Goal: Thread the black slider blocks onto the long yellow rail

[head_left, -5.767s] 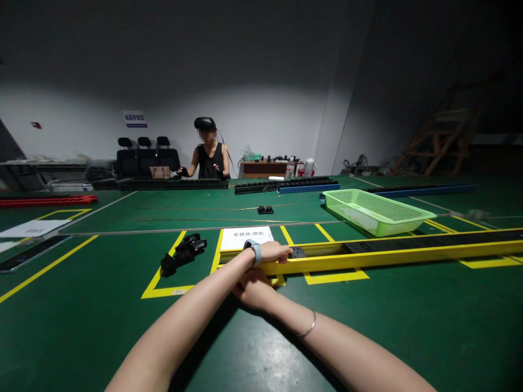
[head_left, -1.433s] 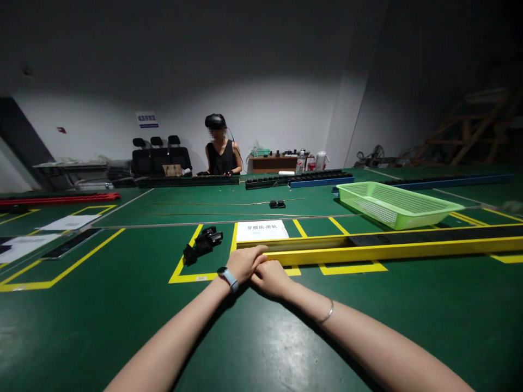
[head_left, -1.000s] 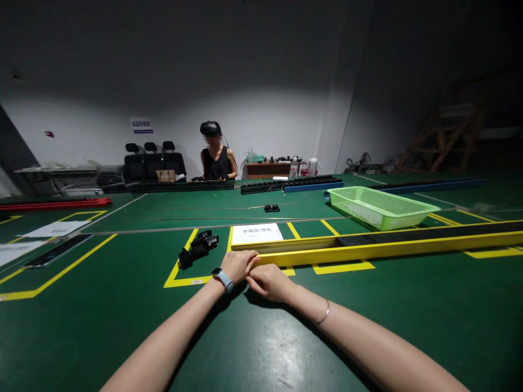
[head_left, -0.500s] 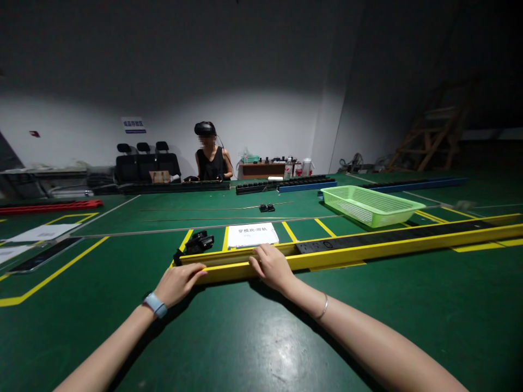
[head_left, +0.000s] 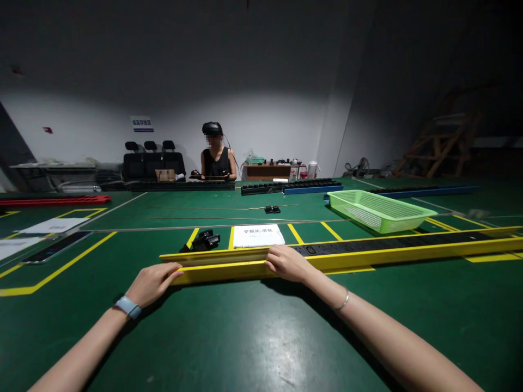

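A long yellow rail (head_left: pixel 229 273) with a channel along its length lies across the green table in front of me. My left hand (head_left: pixel 153 283) is closed on its left end, with thumb and fingers at the near wall. Farther right, my right hand (head_left: pixel 291 263) grips the rail's near wall with curled fingers. Flat black modules (head_left: pixel 347 248) fill the channel to the right of this hand. Just behind the rail's left part sits a small cluster of black parts (head_left: pixel 206 240), beside a white paper label (head_left: pixel 259 235).
A light green basket (head_left: pixel 382 212) stands behind the rail at right. Two small black pieces (head_left: pixel 272 209) and thin rods lie mid-table. A phone (head_left: pixel 57 247) and papers are at left. Across the table, a person (head_left: pixel 216 158) in a headset handles a thin rod.
The yellow rail's left end has shifted left, and my left hand with it. My right hand sits farther right along the rail. The view has turned slightly left.
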Tool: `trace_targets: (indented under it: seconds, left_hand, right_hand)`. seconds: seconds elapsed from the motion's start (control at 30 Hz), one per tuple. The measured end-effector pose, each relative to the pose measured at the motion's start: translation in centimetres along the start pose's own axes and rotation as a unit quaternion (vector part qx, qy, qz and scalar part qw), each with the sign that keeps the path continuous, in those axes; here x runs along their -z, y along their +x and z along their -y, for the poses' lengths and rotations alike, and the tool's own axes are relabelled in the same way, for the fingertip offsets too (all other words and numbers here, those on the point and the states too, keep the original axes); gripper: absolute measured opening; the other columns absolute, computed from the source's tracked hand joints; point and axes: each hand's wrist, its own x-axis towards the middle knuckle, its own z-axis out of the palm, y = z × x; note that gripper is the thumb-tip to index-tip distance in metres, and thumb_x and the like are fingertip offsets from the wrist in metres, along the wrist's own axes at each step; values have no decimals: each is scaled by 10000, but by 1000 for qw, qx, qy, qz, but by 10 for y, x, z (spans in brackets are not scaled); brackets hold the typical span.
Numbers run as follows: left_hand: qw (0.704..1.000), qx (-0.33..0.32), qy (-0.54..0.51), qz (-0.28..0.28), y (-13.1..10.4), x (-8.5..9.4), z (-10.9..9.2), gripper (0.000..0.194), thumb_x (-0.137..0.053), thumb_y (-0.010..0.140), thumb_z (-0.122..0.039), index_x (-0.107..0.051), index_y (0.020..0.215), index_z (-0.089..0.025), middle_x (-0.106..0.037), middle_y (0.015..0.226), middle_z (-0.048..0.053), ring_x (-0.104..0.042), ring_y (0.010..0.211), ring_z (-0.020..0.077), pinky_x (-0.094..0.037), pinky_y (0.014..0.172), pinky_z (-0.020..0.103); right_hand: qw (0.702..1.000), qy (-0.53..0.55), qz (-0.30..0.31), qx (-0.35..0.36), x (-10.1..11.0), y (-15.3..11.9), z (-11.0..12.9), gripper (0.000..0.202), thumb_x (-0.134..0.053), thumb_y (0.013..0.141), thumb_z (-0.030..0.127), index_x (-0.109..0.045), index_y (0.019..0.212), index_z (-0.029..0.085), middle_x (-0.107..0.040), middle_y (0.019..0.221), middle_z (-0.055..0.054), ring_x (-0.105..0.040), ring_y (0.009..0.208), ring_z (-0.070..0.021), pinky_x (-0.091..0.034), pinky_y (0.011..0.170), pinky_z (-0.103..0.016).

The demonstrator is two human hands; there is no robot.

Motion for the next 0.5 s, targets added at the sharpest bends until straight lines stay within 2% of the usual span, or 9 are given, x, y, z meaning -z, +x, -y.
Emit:
trace_targets:
  seconds: [0.2, 0.5]
  left_hand:
    - [1000, -14, 11, -15, -1, -4, -2, 371, -399, 882, -451, -667, 971, -209, -687, 1025, 36, -637, 938, 180, -469, 851, 276]
    - [1000, -22, 12, -14, -3, -6, 2, 357, -404, 886, -437, -663, 983, -211, -686, 1027, 37, -634, 944, 182, -473, 850, 287]
  right_hand:
    - [997, 71, 14, 7, 10, -9, -11, 247, -504, 889, 362, -588, 782, 155, -551, 924, -91, -518, 889, -190, -450, 763, -295]
    - [997, 74, 36, -1, 6, -8, -10, 295, -444, 925, 364, -588, 774, 155, -545, 789, -56, -511, 727, -149, -411, 657, -262]
